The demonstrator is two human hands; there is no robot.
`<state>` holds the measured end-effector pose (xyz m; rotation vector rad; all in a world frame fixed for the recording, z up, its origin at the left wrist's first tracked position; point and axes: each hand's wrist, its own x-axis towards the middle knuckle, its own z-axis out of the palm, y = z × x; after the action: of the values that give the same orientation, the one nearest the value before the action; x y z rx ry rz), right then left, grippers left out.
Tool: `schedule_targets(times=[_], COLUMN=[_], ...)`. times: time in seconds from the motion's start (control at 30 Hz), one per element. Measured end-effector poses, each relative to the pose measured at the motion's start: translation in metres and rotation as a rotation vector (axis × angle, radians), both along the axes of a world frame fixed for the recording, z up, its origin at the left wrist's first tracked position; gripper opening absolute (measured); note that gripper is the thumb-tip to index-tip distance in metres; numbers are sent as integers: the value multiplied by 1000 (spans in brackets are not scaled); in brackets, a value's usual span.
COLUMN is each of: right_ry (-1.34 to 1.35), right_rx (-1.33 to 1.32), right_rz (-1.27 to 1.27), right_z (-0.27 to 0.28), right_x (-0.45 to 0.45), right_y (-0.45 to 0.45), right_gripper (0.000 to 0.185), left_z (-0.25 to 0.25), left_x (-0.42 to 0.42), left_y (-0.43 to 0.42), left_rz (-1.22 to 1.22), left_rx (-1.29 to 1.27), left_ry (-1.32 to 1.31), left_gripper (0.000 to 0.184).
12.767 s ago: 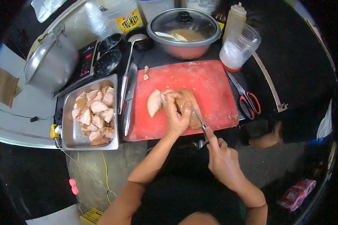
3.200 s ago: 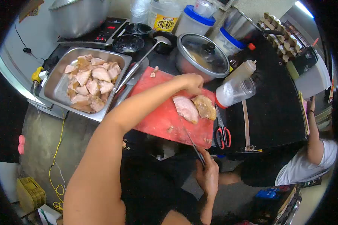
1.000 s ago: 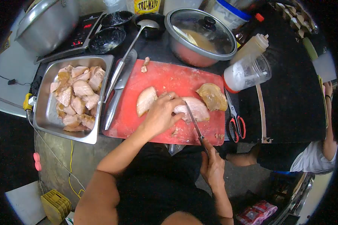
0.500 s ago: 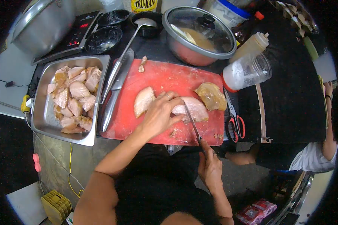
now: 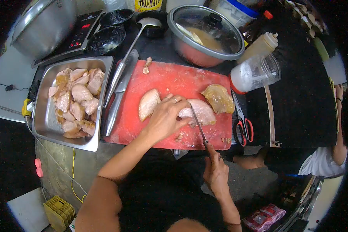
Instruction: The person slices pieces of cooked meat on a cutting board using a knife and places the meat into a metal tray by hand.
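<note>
Head view, meat (image 5: pixel 204 112) partly under left grip (image 5: pixel 166 116), knife (image 5: pixel 198 124) in right grip (image 5: pixel 218 173)

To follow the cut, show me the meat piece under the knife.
The middle slice: the held knife crosses it, but not the left slice or right piece.

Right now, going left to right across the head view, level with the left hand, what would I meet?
Metal tray, lying knife, pale meat slice, left hand, held knife, browned meat piece, scissors.
</note>
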<state>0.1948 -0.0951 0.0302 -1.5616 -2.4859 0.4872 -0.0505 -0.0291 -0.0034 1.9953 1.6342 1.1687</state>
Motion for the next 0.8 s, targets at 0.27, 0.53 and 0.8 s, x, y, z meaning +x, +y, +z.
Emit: schedule_targets(times=[0.27,0.53,0.8], right_ry=[-70,64,10], right_rx=[-24,78,-244], right_rz=[54,80,-99], right_z=[0,-14,27], right_x=[-19,-16,22], right_y=[33,31,-16], right_gripper=[49,54,50], left_z=[-2,1,9], left_x=[1,5,-1], left_y=[2,-2,11], left_rz=[8,48,-42], left_rx=[-4,-20,-26], left_ry=[7,26,98], left_gripper=[36,37,41])
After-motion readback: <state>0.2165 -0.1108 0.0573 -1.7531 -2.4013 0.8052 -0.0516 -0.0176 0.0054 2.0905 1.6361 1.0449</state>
